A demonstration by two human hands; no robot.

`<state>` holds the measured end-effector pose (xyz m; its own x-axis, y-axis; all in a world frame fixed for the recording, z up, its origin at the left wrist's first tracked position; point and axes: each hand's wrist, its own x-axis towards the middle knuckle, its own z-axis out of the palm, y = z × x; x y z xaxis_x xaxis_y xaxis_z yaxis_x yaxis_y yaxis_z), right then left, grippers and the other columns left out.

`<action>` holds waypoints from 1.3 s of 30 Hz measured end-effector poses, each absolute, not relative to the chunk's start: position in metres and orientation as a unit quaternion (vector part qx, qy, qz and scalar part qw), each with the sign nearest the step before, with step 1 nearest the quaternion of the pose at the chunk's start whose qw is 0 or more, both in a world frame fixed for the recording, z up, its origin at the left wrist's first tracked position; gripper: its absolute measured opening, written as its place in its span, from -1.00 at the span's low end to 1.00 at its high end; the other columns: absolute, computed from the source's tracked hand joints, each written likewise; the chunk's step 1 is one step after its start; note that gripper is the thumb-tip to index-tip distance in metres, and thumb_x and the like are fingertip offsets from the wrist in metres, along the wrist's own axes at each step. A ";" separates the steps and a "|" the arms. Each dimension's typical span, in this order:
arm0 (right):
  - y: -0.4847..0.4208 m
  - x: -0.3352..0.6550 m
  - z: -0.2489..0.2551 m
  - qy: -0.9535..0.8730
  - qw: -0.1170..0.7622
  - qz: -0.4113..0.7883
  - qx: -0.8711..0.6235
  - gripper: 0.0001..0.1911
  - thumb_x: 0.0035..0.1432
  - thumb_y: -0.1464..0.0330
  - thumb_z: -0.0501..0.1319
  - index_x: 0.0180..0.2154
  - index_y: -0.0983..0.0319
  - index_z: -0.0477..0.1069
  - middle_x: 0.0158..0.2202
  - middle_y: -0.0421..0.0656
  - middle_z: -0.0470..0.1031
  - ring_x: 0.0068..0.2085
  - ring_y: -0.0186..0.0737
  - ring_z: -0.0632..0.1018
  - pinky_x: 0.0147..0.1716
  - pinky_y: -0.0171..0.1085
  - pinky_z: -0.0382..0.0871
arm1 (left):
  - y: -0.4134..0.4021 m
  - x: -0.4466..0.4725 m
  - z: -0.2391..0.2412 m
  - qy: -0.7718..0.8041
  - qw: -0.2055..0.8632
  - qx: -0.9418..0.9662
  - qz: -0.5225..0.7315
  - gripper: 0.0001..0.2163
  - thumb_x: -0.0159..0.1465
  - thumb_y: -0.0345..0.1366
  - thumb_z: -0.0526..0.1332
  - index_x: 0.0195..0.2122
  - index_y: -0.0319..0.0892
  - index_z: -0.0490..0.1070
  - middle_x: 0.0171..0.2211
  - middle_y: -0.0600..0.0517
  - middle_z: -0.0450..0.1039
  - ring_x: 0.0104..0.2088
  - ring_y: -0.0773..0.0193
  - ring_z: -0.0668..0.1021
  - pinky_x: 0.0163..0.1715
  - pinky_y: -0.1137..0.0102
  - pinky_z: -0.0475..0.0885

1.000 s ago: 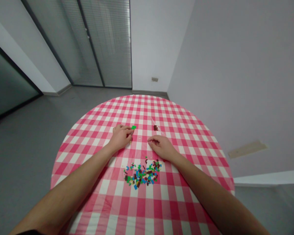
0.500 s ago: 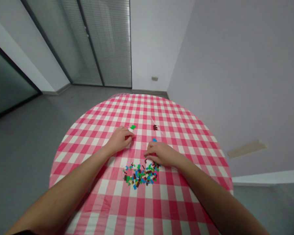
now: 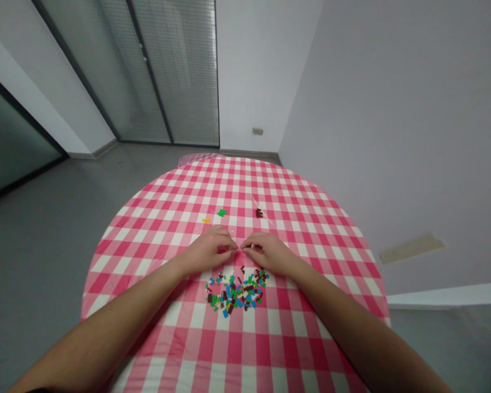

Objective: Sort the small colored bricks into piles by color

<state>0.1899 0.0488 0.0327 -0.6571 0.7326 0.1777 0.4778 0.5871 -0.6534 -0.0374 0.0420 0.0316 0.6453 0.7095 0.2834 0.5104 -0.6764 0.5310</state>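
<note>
By the round table with pink-and-white checked cloth (image 3: 253, 360), a scatter of small multicoloured bricks (image 3: 249, 288) is being carried nearer the near edge than the bare left hand (image 3: 213, 248) and bare right hand (image 3: 268, 252). Behind these, toward the far edge, a yellow piece (image 3: 205, 220), a lobed green piece (image 3: 222, 213) and a jagged brown piece (image 3: 259, 213) are being borne, ordered left to right.

Your left hand (image 3: 211, 248) and right hand (image 3: 270, 252) nearly meet, leaving you a slit between fingertips. The pile (image 3: 235, 293) blocks you just on the near side. Beyond, yellow bits (image 3: 205, 220) and green bits (image 3: 222, 213) obstruct your left, brown bits (image 3: 259, 213) your right; a lane runs between green and brown. Outside both forearms, the counter (image 3: 327, 234) gives you room.
</note>
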 end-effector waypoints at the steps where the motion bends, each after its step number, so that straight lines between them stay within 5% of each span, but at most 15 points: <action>1: 0.050 0.189 0.032 -0.838 0.240 0.313 -0.377 -0.83 0.19 0.41 0.22 -0.25 0.21 0.60 -0.36 -0.13 0.60 -0.38 -0.27 0.51 -0.36 -0.31 0.34 | 0.041 -0.036 0.031 0.346 0.204 0.880 0.253 -0.84 0.29 -0.37 0.18 -0.28 -0.04 0.56 -0.36 0.04 0.55 -0.27 0.19 0.51 -0.19 0.24 0.39; 8: 0.054 0.185 0.020 -0.695 0.295 0.473 -0.454 -0.88 0.01 0.34 0.33 -0.37 0.25 0.55 -0.62 -0.26 0.39 -0.58 -0.39 0.32 -0.60 -0.38 0.12 | 0.035 -0.028 0.027 0.343 0.182 0.862 0.326 -0.88 0.35 -0.28 0.21 -0.29 -0.08 0.55 -0.38 0.04 0.56 -0.30 0.20 0.51 -0.20 0.24 0.38; 17: 0.054 0.184 0.024 -0.666 0.332 0.510 -0.431 -0.74 -0.05 0.27 0.42 -0.36 0.25 0.45 -0.53 -0.26 0.41 -0.52 -0.39 0.35 -0.55 -0.37 0.21 | 0.035 -0.027 0.023 0.384 0.190 0.841 0.331 -0.90 0.33 -0.25 0.25 -0.30 -0.05 0.55 -0.37 0.05 0.56 -0.28 0.18 0.52 -0.18 0.21 0.40; 31: 0.054 0.183 0.025 -0.683 0.348 0.479 -0.428 -0.86 0.03 0.31 0.36 -0.36 0.23 0.51 -0.39 -0.13 0.56 -0.39 -0.27 0.53 -0.42 -0.30 0.41 | 0.037 -0.027 0.024 0.422 0.177 0.827 0.326 -0.89 0.31 -0.26 0.24 -0.28 -0.04 0.58 -0.37 0.04 0.59 -0.29 0.17 0.53 -0.20 0.19 0.40; 39: 0.048 0.183 0.024 -0.682 0.334 0.499 -0.418 -0.88 0.11 0.32 0.29 -0.30 0.22 0.52 -0.46 -0.16 0.54 -0.48 -0.30 0.52 -0.49 -0.32 0.39 | 0.039 -0.027 0.022 0.431 0.166 0.824 0.328 -0.87 0.31 -0.25 0.23 -0.29 -0.05 0.59 -0.38 0.02 0.59 -0.30 0.18 0.54 -0.19 0.19 0.40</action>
<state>0.1825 0.0479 0.0239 -0.4277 0.9031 0.0377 0.2363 0.1520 -0.9597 -0.0274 0.0389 0.0221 0.4130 0.8198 0.3968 0.6018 -0.5726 0.5567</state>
